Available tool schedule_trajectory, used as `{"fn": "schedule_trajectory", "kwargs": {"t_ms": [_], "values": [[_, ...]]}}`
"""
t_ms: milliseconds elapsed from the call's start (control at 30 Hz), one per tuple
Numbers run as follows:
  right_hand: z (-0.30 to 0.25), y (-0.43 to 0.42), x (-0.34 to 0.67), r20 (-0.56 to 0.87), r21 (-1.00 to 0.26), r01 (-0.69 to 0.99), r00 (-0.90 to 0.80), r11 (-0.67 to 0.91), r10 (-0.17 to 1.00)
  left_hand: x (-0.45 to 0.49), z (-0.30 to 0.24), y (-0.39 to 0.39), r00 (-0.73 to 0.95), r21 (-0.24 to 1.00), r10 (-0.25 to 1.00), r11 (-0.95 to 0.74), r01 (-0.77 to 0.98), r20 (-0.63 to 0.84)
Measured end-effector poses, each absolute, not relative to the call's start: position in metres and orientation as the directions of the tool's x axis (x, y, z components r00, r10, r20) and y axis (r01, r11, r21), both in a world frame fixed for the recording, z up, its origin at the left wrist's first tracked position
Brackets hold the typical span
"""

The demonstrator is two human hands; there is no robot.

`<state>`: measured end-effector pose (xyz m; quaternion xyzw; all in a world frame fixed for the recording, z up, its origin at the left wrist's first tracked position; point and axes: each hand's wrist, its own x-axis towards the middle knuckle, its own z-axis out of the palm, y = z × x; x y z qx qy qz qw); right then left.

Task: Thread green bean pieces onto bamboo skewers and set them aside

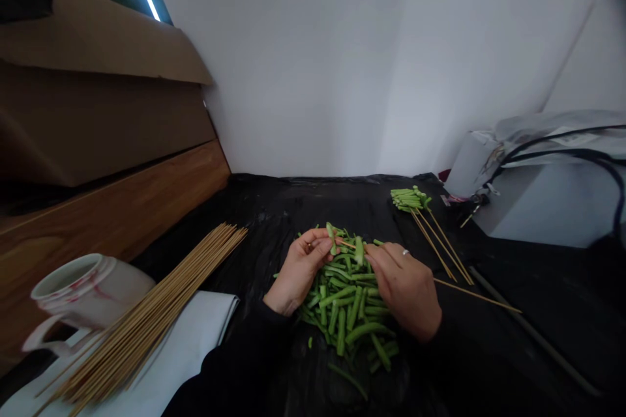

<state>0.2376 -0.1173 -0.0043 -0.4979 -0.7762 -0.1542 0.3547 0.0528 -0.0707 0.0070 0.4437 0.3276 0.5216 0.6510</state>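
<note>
A desk (533,332) is covered in black plastic, with a heap of cut green beans (342,313) piled right in the middle, a bundle of bamboo skewers (141,313) off to the left and skewers loaded with beans (409,199) up top. Both hands are held close together over the heap: a bean piece (331,239) is pinched by the left hand (299,270), and a thin skewer (482,295) by the right hand (403,288).

Head-worn camera, single view, looks forward and down from just above the left hand (299,271) and right hand (403,288), close in, across the black plastic sheet (293,208) toward the white wall (293,65).
</note>
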Motion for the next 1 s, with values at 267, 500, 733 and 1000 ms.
{"fn": "schedule_trajectory", "kwargs": {"t_ms": [267,500,733,1000], "values": [[-0.0052,-0.1173,0.2387,0.710,-0.111,0.880,-0.255,0.462,0.656,0.0520,0.0031,-0.0687,0.230,0.902,0.973,0.095,-0.422,0.005],[-0.0036,-0.1165,0.2401,0.722,-0.117,0.871,-0.255,0.476,0.643,0.0519,0.0021,-0.0676,0.246,0.883,0.969,0.109,-0.456,0.008],[-0.0031,-0.1155,0.2405,0.743,-0.146,0.857,-0.235,0.495,0.627,0.0510,0.0015,-0.0668,0.240,0.888,0.971,0.116,-0.444,-0.006],[-0.0052,-0.1145,0.2405,0.785,-0.115,0.850,-0.240,0.515,0.571,0.0524,-0.0007,-0.0662,0.236,0.892,0.971,0.129,-0.434,-0.026]]}}
